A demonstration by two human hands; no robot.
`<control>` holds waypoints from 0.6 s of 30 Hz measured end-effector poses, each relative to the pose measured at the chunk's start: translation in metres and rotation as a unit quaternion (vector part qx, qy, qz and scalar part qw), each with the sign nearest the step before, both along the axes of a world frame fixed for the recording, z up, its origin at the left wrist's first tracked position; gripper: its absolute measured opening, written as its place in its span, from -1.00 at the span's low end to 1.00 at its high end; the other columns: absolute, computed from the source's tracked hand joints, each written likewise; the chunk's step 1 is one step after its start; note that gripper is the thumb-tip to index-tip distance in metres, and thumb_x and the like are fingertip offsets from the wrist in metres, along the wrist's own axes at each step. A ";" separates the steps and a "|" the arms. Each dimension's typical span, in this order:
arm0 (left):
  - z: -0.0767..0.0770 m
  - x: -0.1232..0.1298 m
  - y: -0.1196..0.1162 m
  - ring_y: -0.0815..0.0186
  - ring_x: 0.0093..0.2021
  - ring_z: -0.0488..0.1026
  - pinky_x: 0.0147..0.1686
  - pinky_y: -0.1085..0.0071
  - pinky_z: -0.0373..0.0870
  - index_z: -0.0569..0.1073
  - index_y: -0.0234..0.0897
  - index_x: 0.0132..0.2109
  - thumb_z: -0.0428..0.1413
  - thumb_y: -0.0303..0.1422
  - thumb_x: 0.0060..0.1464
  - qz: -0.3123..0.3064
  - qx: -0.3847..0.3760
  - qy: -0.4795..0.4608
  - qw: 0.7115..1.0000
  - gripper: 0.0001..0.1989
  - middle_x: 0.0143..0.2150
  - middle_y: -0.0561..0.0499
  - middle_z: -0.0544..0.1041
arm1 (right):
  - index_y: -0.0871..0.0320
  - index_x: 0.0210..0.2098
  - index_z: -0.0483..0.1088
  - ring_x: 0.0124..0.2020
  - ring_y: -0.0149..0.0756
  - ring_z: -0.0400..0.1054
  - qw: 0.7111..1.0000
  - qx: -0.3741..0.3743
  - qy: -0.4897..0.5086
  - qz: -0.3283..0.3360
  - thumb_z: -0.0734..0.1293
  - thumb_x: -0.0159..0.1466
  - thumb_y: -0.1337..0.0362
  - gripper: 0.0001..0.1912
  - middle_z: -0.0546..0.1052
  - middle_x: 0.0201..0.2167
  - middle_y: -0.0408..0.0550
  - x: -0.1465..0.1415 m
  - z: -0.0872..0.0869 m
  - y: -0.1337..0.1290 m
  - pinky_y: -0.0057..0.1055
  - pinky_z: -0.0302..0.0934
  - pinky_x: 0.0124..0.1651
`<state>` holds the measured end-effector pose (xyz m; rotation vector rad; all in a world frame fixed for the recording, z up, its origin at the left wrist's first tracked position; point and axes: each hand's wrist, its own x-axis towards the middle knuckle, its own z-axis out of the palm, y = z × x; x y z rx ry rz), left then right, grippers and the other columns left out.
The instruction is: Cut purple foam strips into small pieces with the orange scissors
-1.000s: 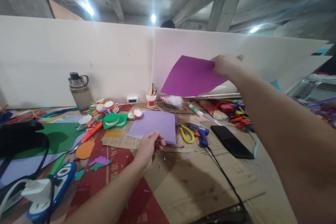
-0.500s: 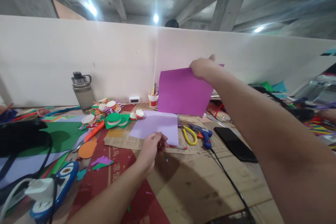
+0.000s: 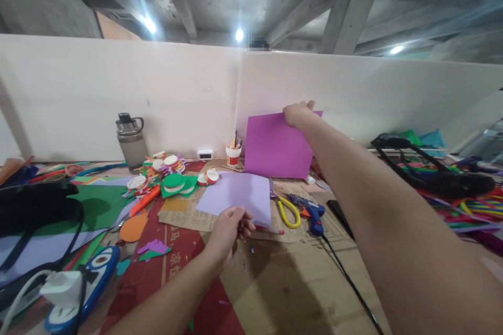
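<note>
My right hand [image 3: 299, 114] is closed on the top edge of a purple sheet [image 3: 275, 146], which stands upright near the white partition. My left hand [image 3: 232, 229] rests at the front edge of a lilac sheet [image 3: 239, 192], its fingers curled together; what they hold, if anything, is too small to name. Beside it a red pen [image 3: 277, 231] lies partly under the lilac sheet. To the right are yellow-handled scissors [image 3: 290, 214] and a blue glue gun [image 3: 315, 218]. Green paper pieces [image 3: 175, 183] and red-and-white round pieces [image 3: 208, 176] lie left of the lilac sheet.
A grey bottle [image 3: 132, 144], a small white device [image 3: 205, 154] and a cup of pens [image 3: 233, 153] stand along the partition [image 3: 176, 99]. A power strip [image 3: 98, 282] is at the lower left. My right forearm partly covers a black phone [image 3: 340, 217]. Coloured strips lie far right.
The purple sheet, in my right hand, is nearer the partition and stands lower behind the lilac sheet. My left hand stays at the lilac sheet. The view has shifted slightly.
</note>
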<state>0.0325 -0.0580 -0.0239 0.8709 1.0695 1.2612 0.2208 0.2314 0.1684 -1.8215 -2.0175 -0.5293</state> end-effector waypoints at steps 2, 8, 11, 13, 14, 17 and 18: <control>0.000 -0.001 0.001 0.47 -0.60 0.29 -0.55 0.50 0.06 0.42 -0.33 -0.36 0.09 -0.10 0.05 0.003 -0.001 0.002 1.000 -0.66 -0.53 0.00 0.48 | 0.26 -0.09 0.44 0.20 0.17 0.10 0.999 0.003 -0.038 -0.026 0.37 0.15 0.44 -0.69 0.37 -0.02 0.23 -0.009 -0.005 -0.010 0.21 -0.12 0.14; 0.004 0.000 0.000 0.48 -0.59 0.28 -0.53 0.50 0.08 0.41 -0.34 -0.36 0.07 -0.11 0.06 0.002 0.001 0.005 1.000 -0.67 -0.52 0.00 0.48 | 0.25 0.23 0.20 0.26 0.14 0.04 1.000 0.014 0.000 -0.005 0.25 0.20 0.52 -0.41 0.24 0.17 0.30 -0.018 -0.036 -0.022 0.04 -0.01 0.18; 0.004 0.001 -0.001 0.48 -0.59 0.28 -0.53 0.50 0.07 0.41 -0.34 -0.35 0.07 -0.10 0.06 -0.001 0.000 0.002 1.000 -0.66 -0.52 0.01 0.48 | 0.24 0.38 -0.06 0.36 0.15 -0.12 1.000 0.016 0.023 0.011 0.20 0.22 0.52 -0.24 0.06 0.33 0.33 -0.015 -0.048 -0.016 0.07 -0.10 0.28; 0.003 0.002 0.000 0.47 -0.59 0.29 -0.53 0.50 0.07 0.41 -0.34 -0.34 0.07 -0.09 0.06 -0.004 0.003 0.000 1.000 -0.65 -0.52 0.01 0.48 | 0.24 0.42 -0.18 0.41 0.10 -0.22 0.999 0.011 0.029 0.028 0.18 0.23 0.53 -0.18 -0.07 0.39 0.30 -0.013 -0.052 -0.013 0.04 -0.17 0.34; 0.003 0.002 0.000 0.47 -0.59 0.29 -0.53 0.50 0.07 0.41 -0.33 -0.34 0.07 -0.08 0.06 -0.004 0.004 0.000 1.000 -0.65 -0.52 0.01 0.47 | 0.25 0.43 -0.22 0.43 0.07 -0.26 0.999 0.006 0.029 0.038 0.17 0.23 0.54 -0.17 -0.10 0.41 0.29 -0.013 -0.054 -0.013 0.02 -0.19 0.36; 0.006 0.002 -0.001 0.48 -0.60 0.27 -0.54 0.50 0.07 0.41 -0.34 -0.36 0.07 -0.09 0.05 -0.001 0.005 0.005 1.000 -0.65 -0.54 0.03 0.45 | 0.32 0.43 -0.21 0.44 0.05 -0.30 0.998 0.005 0.024 0.062 0.17 0.23 0.53 -0.18 -0.12 0.42 0.30 -0.013 -0.059 -0.014 -0.04 -0.22 0.39; 0.007 0.002 -0.002 0.48 -0.60 0.27 -0.54 0.50 0.07 0.40 -0.34 -0.37 0.07 -0.09 0.05 0.001 0.006 0.006 1.000 -0.66 -0.54 0.03 0.45 | 0.33 0.43 -0.20 0.44 0.04 -0.31 0.997 0.012 0.024 0.069 0.16 0.24 0.52 -0.20 -0.12 0.42 0.30 -0.013 -0.061 -0.016 -0.04 -0.23 0.39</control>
